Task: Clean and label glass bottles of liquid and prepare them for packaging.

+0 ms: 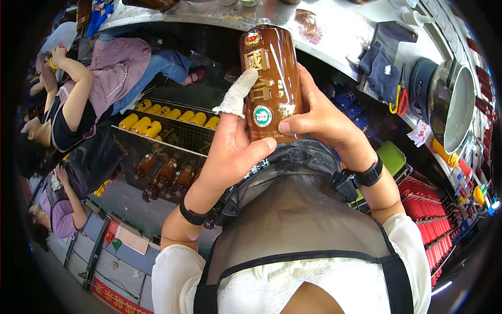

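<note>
A glossy brown bottle (277, 89) with gold lettering, a round green-and-white sticker and a clear top is held in front of me, base toward my body. My left hand (235, 141) grips its lower left side, thumb near the base. A knitted white cover (239, 94) sits on fingers of that hand and rests against the bottle's side. Around the lower right side wraps my right hand (324, 115), its thumb pressed on the front by the sticker. The fingers behind the bottle are hidden.
A metal worktable (334, 47) runs along the far side. On it are a dark blue cloth (379, 70), scissors (400, 97) and a large metal pot (455, 104). At left stand a crate of yellow-capped bottles (144, 125) and two people. Red racks (429, 225) stand at right.
</note>
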The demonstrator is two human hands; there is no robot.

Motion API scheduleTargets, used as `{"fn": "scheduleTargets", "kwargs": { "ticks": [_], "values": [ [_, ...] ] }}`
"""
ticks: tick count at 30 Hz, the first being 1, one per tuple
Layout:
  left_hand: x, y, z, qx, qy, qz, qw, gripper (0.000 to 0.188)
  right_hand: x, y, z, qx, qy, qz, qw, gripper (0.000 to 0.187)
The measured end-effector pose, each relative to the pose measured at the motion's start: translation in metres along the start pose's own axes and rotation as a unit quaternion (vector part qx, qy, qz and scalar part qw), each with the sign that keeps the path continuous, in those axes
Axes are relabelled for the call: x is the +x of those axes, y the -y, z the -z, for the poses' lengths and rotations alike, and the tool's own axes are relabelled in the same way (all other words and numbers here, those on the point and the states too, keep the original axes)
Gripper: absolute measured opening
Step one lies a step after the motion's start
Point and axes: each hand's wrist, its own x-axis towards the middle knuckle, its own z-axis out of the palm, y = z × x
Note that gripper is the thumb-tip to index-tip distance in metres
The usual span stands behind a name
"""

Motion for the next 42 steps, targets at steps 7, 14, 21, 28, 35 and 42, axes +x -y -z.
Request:
{"fn": "scheduleTargets", "kwargs": {
  "ticks": [7,14,21,28,35,42],
  "values": [
    [0.002,0.001,0.0,0.016,-0.021,-0.006,1.0,0.084,0.003,-0.006,0.003,-0.015,0.004,0.001,1.0,0.118],
    [0.001,0.003,0.002,0.043,-0.019,-0.024,0.999,0.085,0.003,-0.005,0.001,-0.015,0.008,-0.01,1.0,0.118],
    [0.001,0.005,0.002,0.017,-0.021,-0.015,1.0,0.085,0.002,-0.01,0.004,-0.014,0.005,-0.01,1.0,0.118],
    [-0.001,0.008,0.001,0.03,-0.024,-0.011,0.999,0.084,0.0,-0.01,0.003,-0.013,0.006,-0.01,1.0,0.118],
    [-0.002,0.01,-0.001,0.037,-0.017,-0.022,0.999,0.084,-0.003,-0.011,0.006,-0.018,0.01,-0.012,1.0,0.117],
    [-0.005,0.013,-0.002,0.024,-0.018,-0.013,0.999,0.086,-0.006,-0.012,0.007,-0.027,0.013,-0.011,0.999,0.117]
  ]
}}
